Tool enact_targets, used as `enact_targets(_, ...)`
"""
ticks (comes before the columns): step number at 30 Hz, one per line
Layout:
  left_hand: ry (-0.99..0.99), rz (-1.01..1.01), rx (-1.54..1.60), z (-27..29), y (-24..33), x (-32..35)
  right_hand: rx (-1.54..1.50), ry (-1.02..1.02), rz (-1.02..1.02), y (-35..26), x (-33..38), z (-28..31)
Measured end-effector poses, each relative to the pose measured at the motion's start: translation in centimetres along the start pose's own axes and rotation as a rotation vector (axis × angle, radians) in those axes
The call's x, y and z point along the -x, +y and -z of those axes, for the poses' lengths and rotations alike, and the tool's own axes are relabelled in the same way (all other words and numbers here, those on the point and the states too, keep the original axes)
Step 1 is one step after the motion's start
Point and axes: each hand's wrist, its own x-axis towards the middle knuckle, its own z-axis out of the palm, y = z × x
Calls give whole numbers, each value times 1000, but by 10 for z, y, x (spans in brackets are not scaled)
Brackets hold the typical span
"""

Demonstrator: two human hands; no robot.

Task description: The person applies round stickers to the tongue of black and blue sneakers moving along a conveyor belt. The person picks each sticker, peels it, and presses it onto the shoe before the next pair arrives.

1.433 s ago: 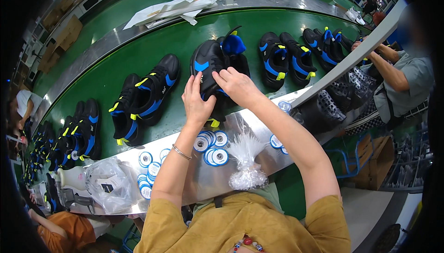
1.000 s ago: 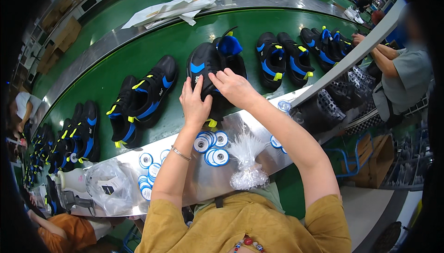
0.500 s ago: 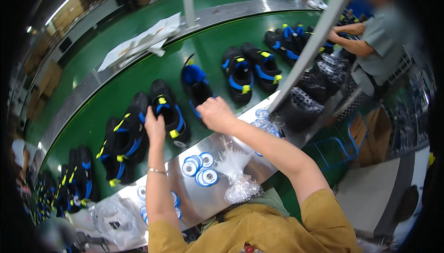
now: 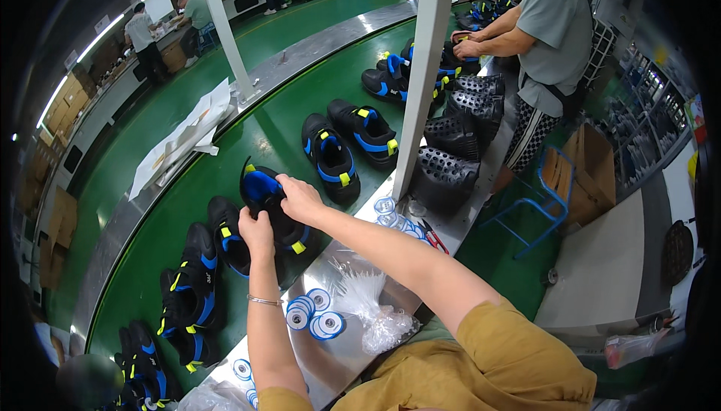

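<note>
A black and blue shoe (image 4: 259,182) with yellow tabs lies on the green belt in front of me, its tongue pulled up and its blue lining showing. My right hand (image 4: 299,199) grips the right edge of its opening, fingertips partly hidden inside. My left hand (image 4: 257,234) is closed on the left side of the same shoe, thumb up. Just left of that hand stands a matching shoe (image 4: 225,234). Beyond my right hand, a pair sits side by side, the nearer being a black and blue shoe (image 4: 330,157).
On the metal ledge (image 4: 319,358) lie blue-rimmed round tags (image 4: 328,325), a bundle of clear plastic ties (image 4: 368,298) and red-handled snips (image 4: 434,238). A white post (image 4: 425,73) rises at the right, by black perforated shoe moulds (image 4: 447,174). Farther right, a co-worker (image 4: 552,16) handles shoes.
My view has turned, and the shoes sit farther left in it. My left hand has gone from the neighbouring shoe to the one with the raised tongue; my right hand stays on that shoe.
</note>
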Motion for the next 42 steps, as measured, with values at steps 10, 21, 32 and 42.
enact_targets(10, -65, 70, 215, 10, 23, 12, 67, 0, 181, -1, 13, 9)
enact_targets(21, -72, -217, -99, -8, 30, 23, 199, -58, 173, -43, -2, 49)
enact_targets(32, -27, 85, 581, -14, 10, 13, 497, -311, 581, -27, 10, 55)
enact_targets(42, -104, -68, 200, -9, 10, 13, 59, -82, 567, -4, 27, 56)
